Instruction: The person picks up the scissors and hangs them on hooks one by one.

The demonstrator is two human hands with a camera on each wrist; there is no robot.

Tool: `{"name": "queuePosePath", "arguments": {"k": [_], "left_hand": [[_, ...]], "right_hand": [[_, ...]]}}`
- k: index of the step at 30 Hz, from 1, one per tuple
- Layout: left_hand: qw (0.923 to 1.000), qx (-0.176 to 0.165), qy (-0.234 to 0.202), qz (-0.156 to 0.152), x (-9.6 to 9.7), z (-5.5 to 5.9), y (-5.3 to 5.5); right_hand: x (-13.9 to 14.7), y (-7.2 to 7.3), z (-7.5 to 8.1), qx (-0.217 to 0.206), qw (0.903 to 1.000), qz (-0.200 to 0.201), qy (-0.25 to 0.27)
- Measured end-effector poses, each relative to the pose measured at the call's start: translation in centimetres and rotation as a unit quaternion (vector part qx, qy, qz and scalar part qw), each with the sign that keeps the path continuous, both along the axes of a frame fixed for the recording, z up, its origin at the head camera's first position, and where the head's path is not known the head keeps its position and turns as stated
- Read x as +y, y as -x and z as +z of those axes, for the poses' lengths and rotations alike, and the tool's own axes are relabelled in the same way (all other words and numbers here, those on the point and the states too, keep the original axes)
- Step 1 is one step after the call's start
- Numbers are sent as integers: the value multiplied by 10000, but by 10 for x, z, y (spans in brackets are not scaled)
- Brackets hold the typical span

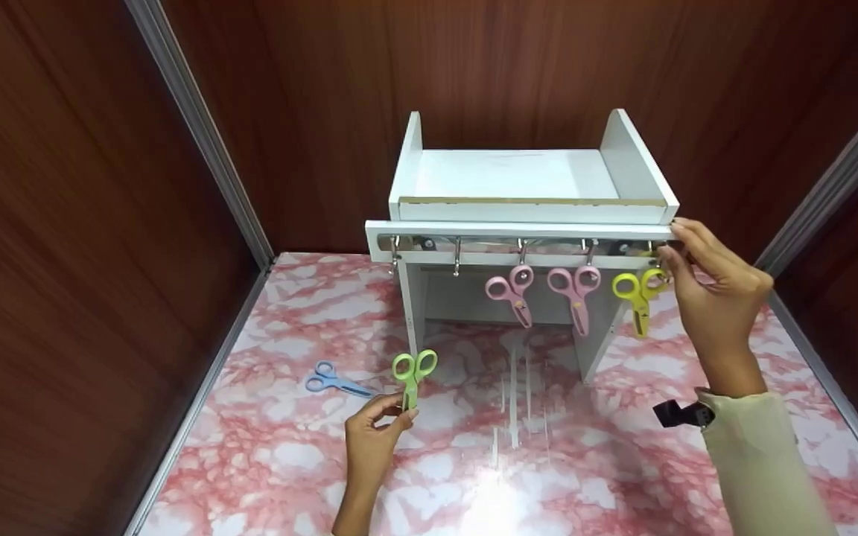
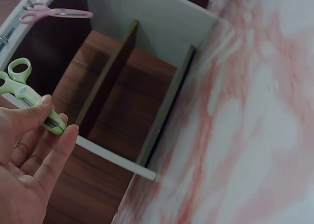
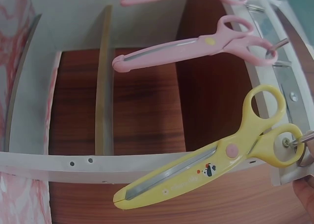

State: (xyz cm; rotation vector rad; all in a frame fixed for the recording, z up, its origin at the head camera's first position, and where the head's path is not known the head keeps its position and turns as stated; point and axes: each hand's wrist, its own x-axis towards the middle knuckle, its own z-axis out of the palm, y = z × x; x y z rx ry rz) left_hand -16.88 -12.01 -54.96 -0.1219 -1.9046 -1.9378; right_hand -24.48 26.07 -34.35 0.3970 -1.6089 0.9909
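Note:
My left hand (image 1: pixel 374 439) pinches a pair of green scissors (image 1: pixel 412 376) by the blade end, handles up, in front of the rack's left leg. In the left wrist view, thumb and fingertips grip the green scissors (image 2: pixel 30 94) near the tip. My right hand (image 1: pixel 723 290) holds the right end of the white hook rail (image 1: pixel 518 227), thumb below and fingers on top. Yellow scissors (image 1: pixel 640 298) hang from the hook beside that hand; the right wrist view shows one handle loop of the yellow scissors (image 3: pixel 230 150) over a hook. Two pink scissors (image 1: pixel 578 298) hang further left.
Blue scissors (image 1: pixel 338 381) lie on the red-and-white marbled table (image 1: pixel 272 447), left of my left hand. Two bare metal hooks (image 1: pixel 457 257) are on the rail's left part. The white shelf unit (image 1: pixel 511 175) stands before a brown wood-grain wall (image 1: pixel 310 126), with metal-edged panels at both sides.

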Motion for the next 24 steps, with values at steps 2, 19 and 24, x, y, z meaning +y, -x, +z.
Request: {"name": "queuePosePath", "arguments": {"k": [2,19,24], "left_hand": [[9995,88,-249,-188,3,3,-2],[9937,390,-679,-803,22,40,-1],[9920,416,-805,-883,27,45,2]], "right_hand": [[0,-1,-1,-57,10000,-11,-47],[1,-3,-1,-131,9999,-49,-48],[-1,-2,1,-80,9999,-74,-62]]}}
